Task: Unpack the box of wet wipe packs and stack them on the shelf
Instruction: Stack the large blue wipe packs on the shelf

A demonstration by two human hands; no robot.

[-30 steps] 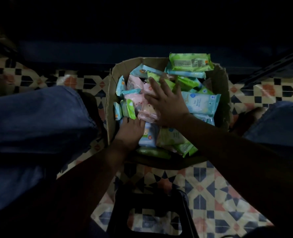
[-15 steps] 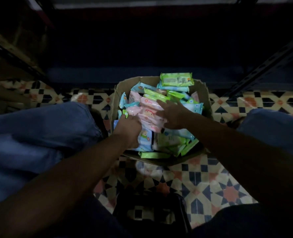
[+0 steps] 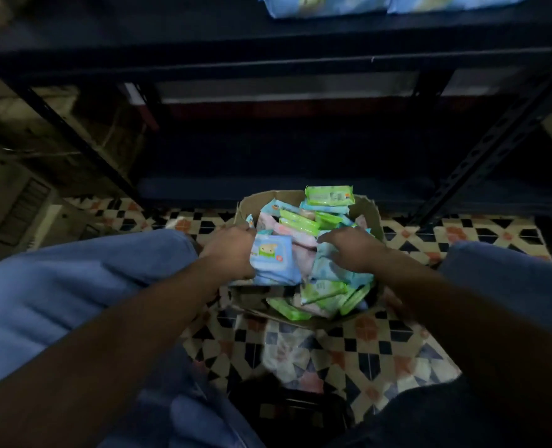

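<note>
1. Cardboard box (image 3: 370, 218) sits on the patterned tile floor (image 3: 358, 347), between the person's knees, just in front of the dark metal shelf unit (image 3: 268, 59).
2. Box is heaped with wet wipe packs in blue, green and pink; one green pack (image 3: 329, 194) lies on top at the far edge.
3. Left hand (image 3: 231, 252) grips a blue pack (image 3: 273, 258) at its left edge, at the near left of the box. Fingers are hidden behind the pack; cannot tell how they lie.
4. Right hand (image 3: 353, 247) rests on a pale blue pack (image 3: 331, 271) at the near right of the pile, fingers curled onto it.
5. More blue packs (image 3: 326, 4) lie on an upper shelf board, far top of view.
6. Blue trouser knees (image 3: 74, 286) flank the box. Scene dim, slightly blurred.
</note>
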